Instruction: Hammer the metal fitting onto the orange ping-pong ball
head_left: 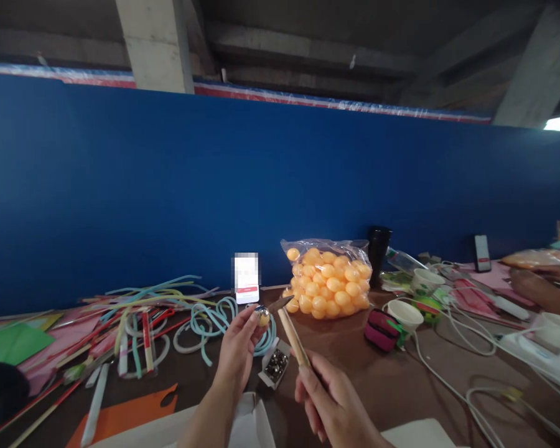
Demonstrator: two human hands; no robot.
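My left hand is raised over the table and pinches a small orange ball between its fingertips. My right hand is closed round the wooden handle of a knife. The knife's dark blade points up and left, and its tip touches the ball. A clear plastic bag full of orange balls stands on the brown table just behind the blade. A small open box of dark metal pieces lies below the ball.
Coloured tubes and sticks and paper sheets cover the left side. A phone leans on the blue wall. A pink pouch, white cups, cables and another person's arm are at right.
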